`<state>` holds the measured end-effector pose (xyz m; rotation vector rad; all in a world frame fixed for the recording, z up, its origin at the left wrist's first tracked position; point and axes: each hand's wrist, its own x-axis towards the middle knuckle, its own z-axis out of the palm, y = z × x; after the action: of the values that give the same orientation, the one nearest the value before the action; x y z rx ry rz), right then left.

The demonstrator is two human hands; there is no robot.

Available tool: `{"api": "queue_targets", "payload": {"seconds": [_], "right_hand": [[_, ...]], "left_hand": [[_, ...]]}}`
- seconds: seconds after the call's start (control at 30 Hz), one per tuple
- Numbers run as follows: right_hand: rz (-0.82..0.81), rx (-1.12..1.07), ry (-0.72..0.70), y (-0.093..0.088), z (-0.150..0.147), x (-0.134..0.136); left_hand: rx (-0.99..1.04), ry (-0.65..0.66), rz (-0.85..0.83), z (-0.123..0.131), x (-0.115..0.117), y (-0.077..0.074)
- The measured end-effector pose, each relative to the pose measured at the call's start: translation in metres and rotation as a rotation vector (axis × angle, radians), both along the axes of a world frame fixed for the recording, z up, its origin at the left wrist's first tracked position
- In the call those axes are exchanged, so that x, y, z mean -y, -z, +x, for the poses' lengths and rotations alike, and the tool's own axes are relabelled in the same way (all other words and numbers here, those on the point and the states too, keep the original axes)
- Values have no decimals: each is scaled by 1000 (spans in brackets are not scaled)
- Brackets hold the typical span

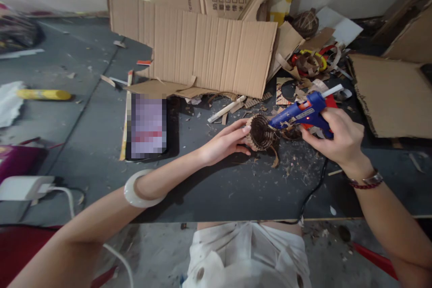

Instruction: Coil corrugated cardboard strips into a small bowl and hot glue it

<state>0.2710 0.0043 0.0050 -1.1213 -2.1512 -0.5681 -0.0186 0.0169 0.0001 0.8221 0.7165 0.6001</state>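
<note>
My left hand [226,141] grips a small coiled piece of corrugated cardboard [261,132], shaped like a round spiral basket, with its fingers around the near side. My right hand [337,135] is shut on the handle of a blue hot glue gun [300,113], and a white glue stick [332,91] sticks out of its rear. The gun's nozzle points left and sits right by the coil's rim. Whether they touch is hidden. A black power cord [312,193] runs down from the gun.
Cardboard scraps and shavings litter the dark tabletop [216,193]. A large corrugated sheet [192,45] stands behind my hands, and a phone with a blurred screen [148,126] lies to the left. A woven ball [305,23] and coloured rings [308,63] sit at the back right.
</note>
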Motion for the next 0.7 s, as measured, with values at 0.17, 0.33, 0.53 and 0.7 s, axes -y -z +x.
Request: {"api": "queue_targets", "payload": {"seconds": [0.17,0.33,0.53,0.7], "right_hand": [[58,-3,-30,0,-2,0],[58,8,-13,-1,-3,0],[60,11,-26,-1,-3,1],[55,22,-9,-1,-3,1]], "left_hand": [[0,1,13,0,0,1],[-3,1,-2,0,0,-1],[-4,-6,-2,0,0,-1],[-1,-9,4,0,0,0]]}}
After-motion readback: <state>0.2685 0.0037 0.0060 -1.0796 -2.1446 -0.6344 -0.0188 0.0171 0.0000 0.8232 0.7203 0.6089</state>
